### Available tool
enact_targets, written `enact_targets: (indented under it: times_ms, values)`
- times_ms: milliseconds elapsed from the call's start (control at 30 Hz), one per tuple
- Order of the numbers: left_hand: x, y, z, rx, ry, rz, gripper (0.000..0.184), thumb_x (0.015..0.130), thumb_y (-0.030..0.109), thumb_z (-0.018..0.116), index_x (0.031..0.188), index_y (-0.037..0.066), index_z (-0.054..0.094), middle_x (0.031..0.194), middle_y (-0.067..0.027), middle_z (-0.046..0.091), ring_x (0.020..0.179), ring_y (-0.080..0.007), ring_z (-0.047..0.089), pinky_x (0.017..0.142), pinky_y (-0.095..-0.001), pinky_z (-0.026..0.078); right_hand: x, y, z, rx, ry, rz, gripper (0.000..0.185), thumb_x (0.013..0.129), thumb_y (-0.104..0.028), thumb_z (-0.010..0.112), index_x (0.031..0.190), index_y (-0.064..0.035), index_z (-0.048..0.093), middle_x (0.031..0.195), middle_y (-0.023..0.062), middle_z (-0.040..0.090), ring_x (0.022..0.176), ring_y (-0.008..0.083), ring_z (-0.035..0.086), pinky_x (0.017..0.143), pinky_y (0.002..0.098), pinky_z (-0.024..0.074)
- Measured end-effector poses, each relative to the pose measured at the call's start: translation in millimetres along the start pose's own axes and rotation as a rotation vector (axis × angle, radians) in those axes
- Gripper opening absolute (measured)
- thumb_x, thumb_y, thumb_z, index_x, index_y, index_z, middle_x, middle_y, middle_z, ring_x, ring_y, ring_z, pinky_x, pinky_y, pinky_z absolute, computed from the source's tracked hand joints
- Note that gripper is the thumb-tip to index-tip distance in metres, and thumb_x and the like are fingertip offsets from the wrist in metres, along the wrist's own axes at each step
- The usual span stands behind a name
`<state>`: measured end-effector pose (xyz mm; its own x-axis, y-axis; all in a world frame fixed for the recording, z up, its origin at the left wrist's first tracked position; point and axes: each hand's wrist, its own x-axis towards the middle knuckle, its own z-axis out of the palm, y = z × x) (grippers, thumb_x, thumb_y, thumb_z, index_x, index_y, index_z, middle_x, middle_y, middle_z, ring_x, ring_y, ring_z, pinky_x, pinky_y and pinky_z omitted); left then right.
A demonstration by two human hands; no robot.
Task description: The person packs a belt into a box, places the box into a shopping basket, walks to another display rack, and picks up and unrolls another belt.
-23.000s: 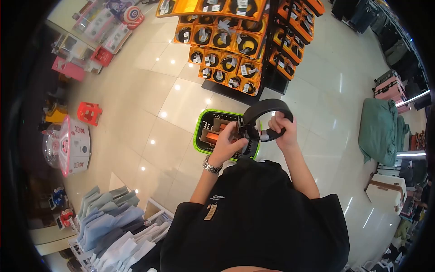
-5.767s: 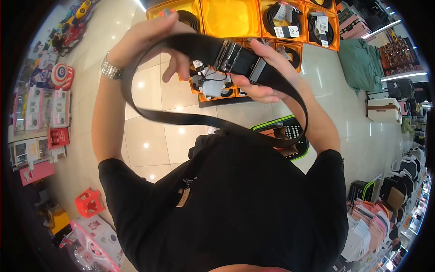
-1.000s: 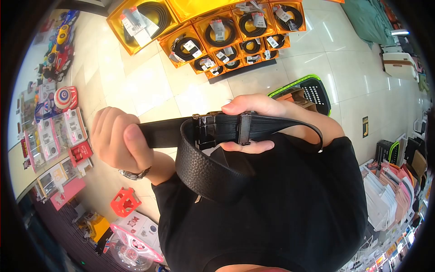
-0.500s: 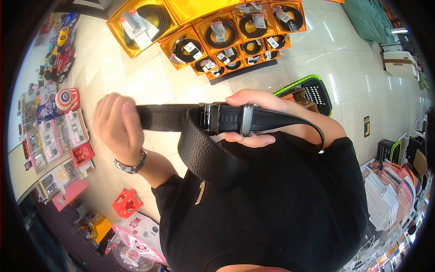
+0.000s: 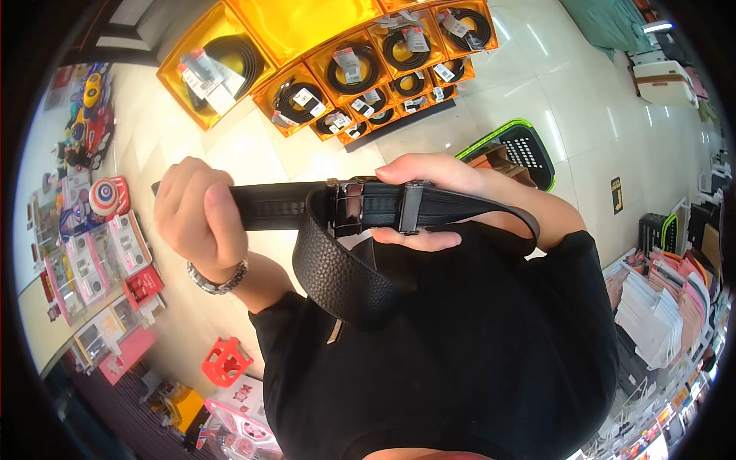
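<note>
A black leather belt [image 5: 337, 268] with a pebbled face is stretched between my hands in front of my chest. Its shiny metal buckle [image 5: 349, 208] sits mid-way, with the strap running through it and a loop hanging below. My left hand [image 5: 198, 218] is closed round the strap to the left of the buckle, and a dark tip shows past the knuckles. My right hand [image 5: 433, 175] grips the belt right of the buckle, thumb and fingers above and below the strap, beside a metal keeper [image 5: 412, 208]. Part of the loop is lost against my black shirt [image 5: 460, 345].
Golden display boxes [image 5: 264, 34] with coiled, tagged belts stand ahead. A black-and-green shopping basket [image 5: 529, 157] rests on the tiled floor to the right. Toy shelves [image 5: 88, 261] line the left, near a red stool [image 5: 227, 360]. Hanging goods [image 5: 652, 307] are at the right.
The strap between my left hand and the buckle now shows a ridged side, and a tip sticks out past my left hand. The surroundings have shifted slightly with my head.
</note>
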<state>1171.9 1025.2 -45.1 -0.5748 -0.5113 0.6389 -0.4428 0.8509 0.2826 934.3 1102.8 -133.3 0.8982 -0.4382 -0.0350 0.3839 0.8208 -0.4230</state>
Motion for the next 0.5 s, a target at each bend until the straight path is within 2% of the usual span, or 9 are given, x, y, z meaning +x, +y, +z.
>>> enact_targets:
  times_ms: [167, 233, 267, 300, 333, 400, 433, 500]
  values:
    - [9.6, -13.6, 7.3, -0.009, -0.082, -0.028, 0.019, 0.080, 0.007, 0.047, 0.064, -0.001, 0.054, 0.056, -0.0103, 0.046, 0.051, -0.0251, 0.044, 0.051, -0.0345, 0.032, -7.5, -10.4, -2.4, -0.048, 0.044, -0.036, 0.058, 0.096, -0.045, 0.033, 0.092, 0.0093, 0.054, 0.064, 0.0160, 0.056, 0.033, 0.0186, 0.047, 0.028, 0.0279, 0.0365]
    - [15.0, -14.0, 16.8, -0.016, -0.115, -0.119, 0.017, 0.081, 0.007, 0.047, 0.069, 0.000, 0.056, 0.062, -0.0112, 0.050, 0.057, -0.0274, 0.048, 0.056, -0.0358, 0.036, -7.0, -11.0, -5.8, -0.019, 0.089, -0.059, 0.058, 0.096, -0.044, 0.033, 0.091, 0.0096, 0.054, 0.058, 0.0153, 0.054, 0.033, 0.0185, 0.047, 0.028, 0.0280, 0.0362]
    - [18.1, -13.1, 20.5, 0.020, -0.157, -0.081, 0.015, 0.082, 0.007, 0.047, 0.074, 0.001, 0.058, 0.067, -0.0120, 0.054, 0.062, -0.0296, 0.051, 0.060, -0.0376, 0.038, -6.1, -10.5, -9.3, 0.030, 0.039, -0.072, 0.057, 0.096, -0.044, 0.033, 0.091, 0.0094, 0.054, 0.059, 0.0153, 0.055, 0.032, 0.0184, 0.047, 0.028, 0.0280, 0.0361]
    - [19.8, -12.2, 25.9, -0.011, -0.157, -0.018, 0.011, 0.080, 0.009, 0.052, 0.075, 0.002, 0.060, 0.068, -0.0121, 0.054, 0.063, -0.0307, 0.052, 0.060, -0.0387, 0.038, -5.3, -10.3, -12.9, 0.078, -0.013, -0.084, 0.057, 0.096, -0.043, 0.033, 0.091, 0.0092, 0.054, 0.059, 0.0154, 0.055, 0.032, 0.0184, 0.047, 0.027, 0.0281, 0.0359]
    - [22.7, -8.5, 29.1, -0.016, -0.203, 0.023, 0.009, 0.078, 0.009, 0.054, 0.075, 0.003, 0.059, 0.068, -0.0113, 0.054, 0.062, -0.0300, 0.051, 0.059, -0.0382, 0.038, -5.2, -9.4, -15.0, 0.100, -0.015, -0.080, 0.054, 0.095, -0.042, 0.035, 0.094, 0.0082, 0.054, 0.070, 0.0168, 0.059, 0.032, 0.0187, 0.046, 0.027, 0.0280, 0.0356]
    - [25.6, -2.0, 34.7, -0.012, -0.270, 0.068, 0.006, 0.071, 0.009, 0.062, 0.071, 0.005, 0.058, 0.064, -0.0089, 0.050, 0.057, -0.0274, 0.049, 0.055, -0.0364, 0.036, -4.5, -15.1, -7.3, 0.057, 0.114, -0.051, 0.055, 0.096, -0.044, 0.032, 0.093, 0.0079, 0.053, 0.065, 0.0142, 0.055, 0.032, 0.0185, 0.047, 0.029, 0.0271, 0.0369]
    - [26.0, -2.4, 40.2, -0.031, -0.198, 0.087, 0.008, 0.069, 0.008, 0.063, 0.067, 0.005, 0.056, 0.059, -0.0079, 0.047, 0.052, -0.0264, 0.045, 0.051, -0.0356, 0.033, -4.3, -19.4, -4.5, 0.009, 0.103, -0.053, 0.059, 0.097, -0.045, 0.028, 0.089, 0.0086, 0.052, 0.053, 0.0119, 0.051, 0.032, 0.0184, 0.047, 0.030, 0.0266, 0.0378]
    - [29.4, -4.9, 41.2, -0.061, -0.184, 0.091, 0.007, 0.066, 0.006, 0.062, 0.064, 0.005, 0.055, 0.056, -0.0077, 0.045, 0.049, -0.0265, 0.043, 0.049, -0.0356, 0.032, -6.3, -22.6, -5.4, -0.044, 0.091, -0.051, 0.058, 0.097, -0.044, 0.029, 0.089, 0.0084, 0.052, 0.057, 0.0117, 0.052, 0.033, 0.0182, 0.048, 0.030, 0.0261, 0.0383]
